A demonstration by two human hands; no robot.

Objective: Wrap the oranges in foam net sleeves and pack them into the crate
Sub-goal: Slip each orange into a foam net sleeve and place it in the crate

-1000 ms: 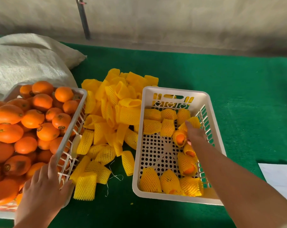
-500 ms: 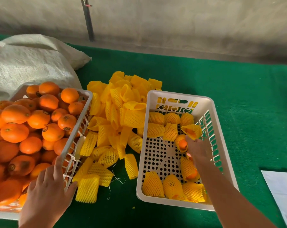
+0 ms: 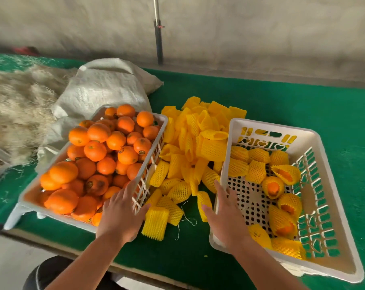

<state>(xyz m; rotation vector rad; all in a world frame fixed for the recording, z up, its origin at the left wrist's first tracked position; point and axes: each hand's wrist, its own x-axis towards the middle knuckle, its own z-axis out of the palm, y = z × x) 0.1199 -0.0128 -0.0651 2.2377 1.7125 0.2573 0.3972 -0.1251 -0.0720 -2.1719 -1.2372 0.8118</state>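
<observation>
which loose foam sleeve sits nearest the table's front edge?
The flattened foam sleeve lying alone on the green cloth, just right of the left hand. The rest of the loose sleeves lie farther back in the pile.

The single head-worn camera looks forward and steeply down, close over the green table (image 3: 282, 114).

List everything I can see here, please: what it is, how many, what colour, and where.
bare oranges: dozens, orange, heaped in left crate
left crate: one, white, table's left
foam net sleeves: a heap, yellow, between the crates
right crate: one, white, table's right
wrapped oranges: about a dozen, yellow-netted, in right crate
sack: one, white, behind left crate
table cover: green
left hand: on left crate's rim
right hand: open, at right crate's near-left rim
</observation>
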